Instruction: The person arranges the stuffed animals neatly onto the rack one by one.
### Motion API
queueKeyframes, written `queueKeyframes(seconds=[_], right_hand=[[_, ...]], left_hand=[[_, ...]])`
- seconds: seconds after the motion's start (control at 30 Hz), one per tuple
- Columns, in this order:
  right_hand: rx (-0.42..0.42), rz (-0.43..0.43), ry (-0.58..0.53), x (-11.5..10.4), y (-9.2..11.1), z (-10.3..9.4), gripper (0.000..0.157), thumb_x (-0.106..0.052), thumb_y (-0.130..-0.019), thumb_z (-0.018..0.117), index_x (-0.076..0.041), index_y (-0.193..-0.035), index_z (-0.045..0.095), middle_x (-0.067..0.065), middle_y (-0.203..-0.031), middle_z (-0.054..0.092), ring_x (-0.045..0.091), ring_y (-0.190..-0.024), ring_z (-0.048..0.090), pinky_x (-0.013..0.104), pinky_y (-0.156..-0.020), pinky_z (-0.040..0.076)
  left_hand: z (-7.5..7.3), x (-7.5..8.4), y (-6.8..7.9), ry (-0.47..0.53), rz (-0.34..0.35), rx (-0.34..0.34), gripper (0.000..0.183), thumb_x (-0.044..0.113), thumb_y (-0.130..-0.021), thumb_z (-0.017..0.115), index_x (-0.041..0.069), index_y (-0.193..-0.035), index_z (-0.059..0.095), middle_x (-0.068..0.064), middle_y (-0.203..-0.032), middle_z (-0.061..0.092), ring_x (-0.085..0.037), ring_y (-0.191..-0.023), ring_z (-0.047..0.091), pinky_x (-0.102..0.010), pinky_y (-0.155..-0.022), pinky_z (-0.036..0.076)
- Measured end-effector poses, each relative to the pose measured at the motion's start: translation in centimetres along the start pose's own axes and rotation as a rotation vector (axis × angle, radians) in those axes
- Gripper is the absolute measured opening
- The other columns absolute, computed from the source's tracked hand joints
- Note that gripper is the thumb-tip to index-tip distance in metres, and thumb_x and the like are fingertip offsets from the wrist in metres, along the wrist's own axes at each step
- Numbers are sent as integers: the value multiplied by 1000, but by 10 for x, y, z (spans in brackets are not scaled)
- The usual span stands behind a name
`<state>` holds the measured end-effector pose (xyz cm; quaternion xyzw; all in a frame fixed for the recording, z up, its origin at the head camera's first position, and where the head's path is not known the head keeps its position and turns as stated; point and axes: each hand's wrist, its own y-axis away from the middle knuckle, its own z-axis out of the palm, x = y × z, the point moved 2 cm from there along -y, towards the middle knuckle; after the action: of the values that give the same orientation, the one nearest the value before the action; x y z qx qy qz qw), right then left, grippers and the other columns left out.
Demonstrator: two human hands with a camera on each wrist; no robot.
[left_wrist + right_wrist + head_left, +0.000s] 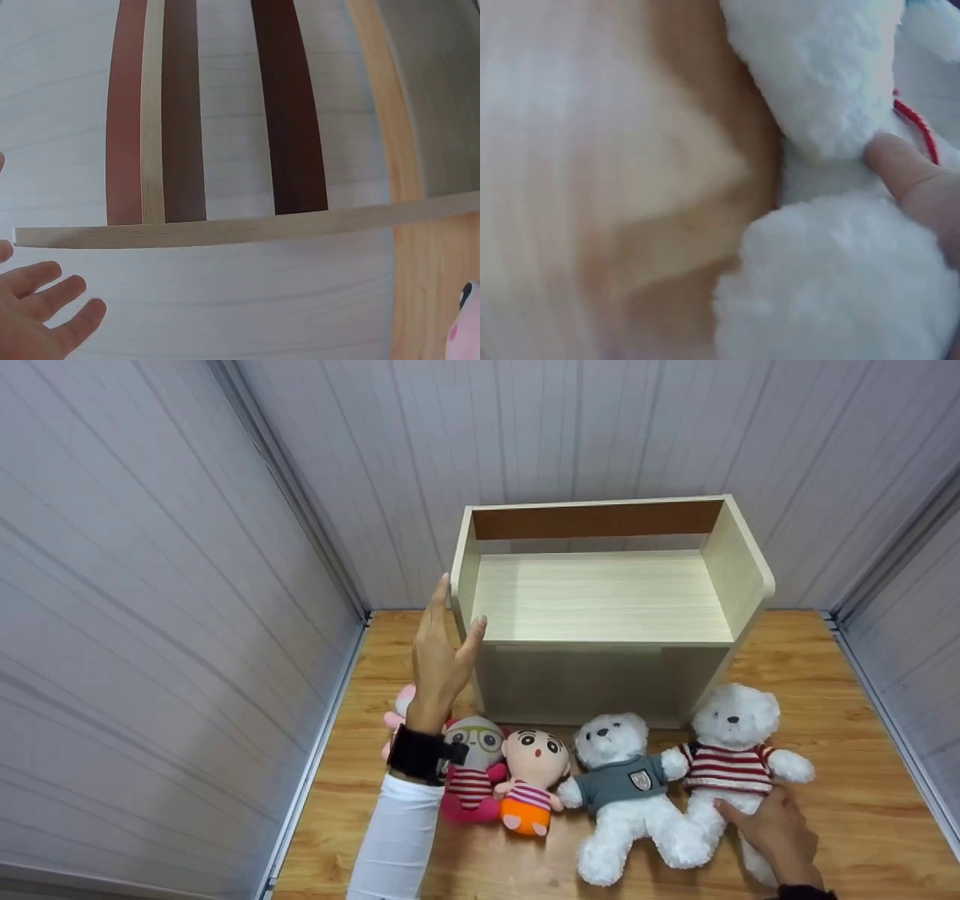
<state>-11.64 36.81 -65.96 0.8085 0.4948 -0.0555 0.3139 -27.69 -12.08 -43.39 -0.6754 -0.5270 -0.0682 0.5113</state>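
My left hand [442, 664] reaches up beside the left side panel of a pale wooden shelf unit [607, 596], fingers straight. In the left wrist view its fingers [71, 315] are spread near the panel's end [150, 236]. At lower right, my right hand [781, 831] grips the leg area of a white teddy bear [726, 771] in a red-and-white striped sweater. The right wrist view has the thumb [904, 165] against white fur [832, 277]; the other fingers are hidden. Next to that bear lies another white teddy bear [616, 787] in a grey-green top.
Farther left lie a doll with orange shorts [534, 780], a grey-headed plush with glasses [474, 761] and a pink plush [405, 701], partly behind the left arm. Grey panel walls [180, 585] enclose the wooden floor [862, 720] on three sides.
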Motion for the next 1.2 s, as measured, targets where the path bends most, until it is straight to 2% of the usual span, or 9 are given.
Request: queueKeyframes(seconds=[0.17,0.33,0.53,0.67,0.73,0.8,0.93,1.03,1.2], right_hand=[[49,11,-51,-1,0,11,129,-83,-80,58,18,-146,15,46,-142,32,64,-127,38,71,-95,37],[46,7,-97,3,-2,17,129,-79,-82,60,18,-149,7,47,-147,23,65,-131,29,75,-99,32],[2,-57,-198,8,-2,23,123,-64,-91,62,21,-149,-5,50,-148,22,63,-133,32,74,-107,28],[31,-129,-244,8,-2,24,113,-53,-93,66,20,-150,2,47,-149,23,60,-136,32,69,-112,27],[69,-163,-260,8,-1,26,104,-47,-93,69,19,-149,13,45,-148,29,59,-136,35,67,-111,30],[115,-189,-272,8,1,27,92,-40,-92,73,17,-146,25,43,-144,37,57,-132,41,65,-108,33],[193,-237,-282,8,3,30,74,-29,-89,76,15,-138,40,41,-135,50,53,-125,50,60,-103,38],[193,-254,-285,9,3,31,74,-27,-90,75,15,-140,39,41,-136,50,53,-126,50,59,-105,38],[145,-249,-281,7,1,35,76,-30,-92,74,14,-143,37,40,-139,49,51,-129,49,58,-108,38]], left_hand=[[10,3,-16,108,24,-2,76,36,-94,70,10,-158,37,-11,-162,42,-25,-148,43,-40,-120,37],[16,4,-28,149,11,-10,78,36,-92,72,14,-159,37,-7,-164,39,-23,-151,39,-40,-122,34],[20,2,-35,240,-26,-29,81,32,-91,75,17,-160,35,-6,-167,34,-24,-151,39,-41,-123,33],[22,0,-38,288,-59,-35,78,28,-91,75,19,-159,37,-7,-167,33,-27,-149,41,-42,-121,35],[24,-2,-40,301,-89,-39,77,29,-92,75,23,-158,38,-5,-166,35,-25,-147,44,-43,-116,41],[25,-4,-43,331,-127,-44,75,30,-92,75,28,-158,39,-2,-164,39,-24,-128,60,-40,-99,52],[28,-8,-48,417,-191,-44,71,31,-93,73,37,-156,41,-2,-156,50,-26,-103,63,-35,-73,51],[30,-12,-51,489,-188,-47,53,28,-101,61,27,-153,48,-5,-158,49,-28,-132,55,-39,-100,49],[26,-19,-50,556,-186,-64,40,27,-109,38,11,-137,61,-11,-161,44,-25,-156,28,-45,-127,22]])
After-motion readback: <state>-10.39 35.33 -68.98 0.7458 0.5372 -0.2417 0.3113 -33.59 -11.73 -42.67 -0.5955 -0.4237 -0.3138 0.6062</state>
